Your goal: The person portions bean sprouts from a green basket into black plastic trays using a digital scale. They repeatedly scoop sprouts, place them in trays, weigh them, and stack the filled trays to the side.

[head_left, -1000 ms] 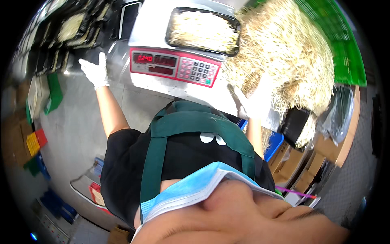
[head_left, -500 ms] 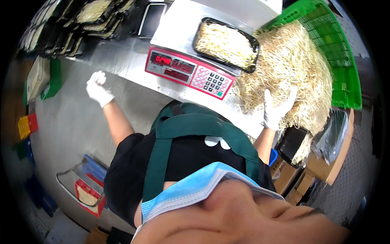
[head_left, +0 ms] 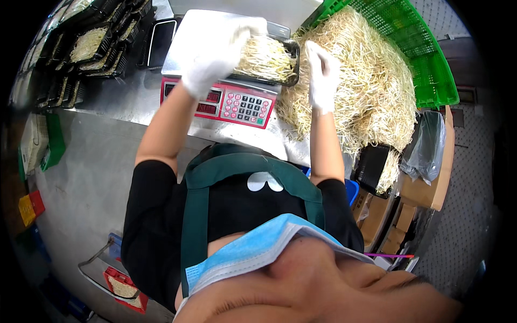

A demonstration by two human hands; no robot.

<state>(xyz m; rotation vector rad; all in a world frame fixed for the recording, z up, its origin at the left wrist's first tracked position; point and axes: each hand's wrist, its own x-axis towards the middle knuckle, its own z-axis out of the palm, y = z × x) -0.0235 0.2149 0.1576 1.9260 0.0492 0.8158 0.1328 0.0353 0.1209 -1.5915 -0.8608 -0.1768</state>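
A black tray of bean sprouts [head_left: 266, 59] rests on the silver platform of a red-fronted weighing scale [head_left: 245, 109]. My left hand [head_left: 212, 64], in a white glove, reaches over the scale, its fingers at the tray's left side and far edge. Motion smears those fingers, so their grip cannot be made out. My right hand [head_left: 324, 78], gloved too, is just right of the tray, over the near-left side of a large heap of loose sprouts [head_left: 366, 81]. A gap shows between its thumb and fingers, with nothing visible in it.
A tipped green crate [head_left: 425, 59] stands behind the heap. Filled black trays [head_left: 89, 46] are stacked at the far left, beside an unfilled black tray [head_left: 160, 43]. Another black tray [head_left: 372, 168] sits at the heap's near edge, by a cardboard box [head_left: 431, 188].
My left hand has swung from beside the table up over the scale to the tray. My right hand has moved from the heap's near side toward the tray's right end. The view has shifted.
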